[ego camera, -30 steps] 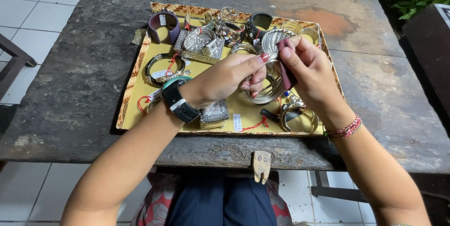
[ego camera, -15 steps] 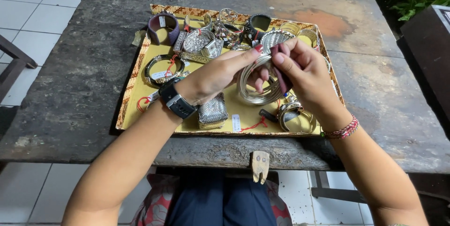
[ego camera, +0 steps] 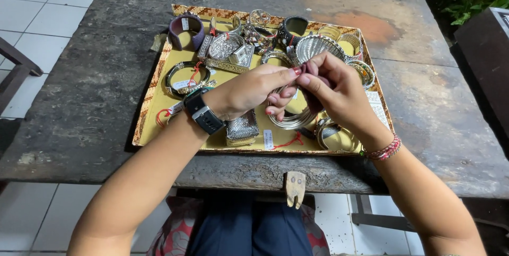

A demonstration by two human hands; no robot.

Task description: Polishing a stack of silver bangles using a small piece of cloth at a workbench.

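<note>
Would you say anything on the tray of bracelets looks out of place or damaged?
Nothing stands out. Both hands, left hand and right hand, hold a silver bangle stack over the yellow tray; the jewellery looks crowded, not damaged.

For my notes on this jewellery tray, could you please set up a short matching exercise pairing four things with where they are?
Things:
1. purple cuff
2. stack of silver bangles
3. smartwatch
4. red braided bracelet

Places:
A. on the right wrist
B. far left corner of the tray
C. held between the left hand and right hand
D. on the left wrist

Pairs: 1-B, 2-C, 3-D, 4-A
</note>
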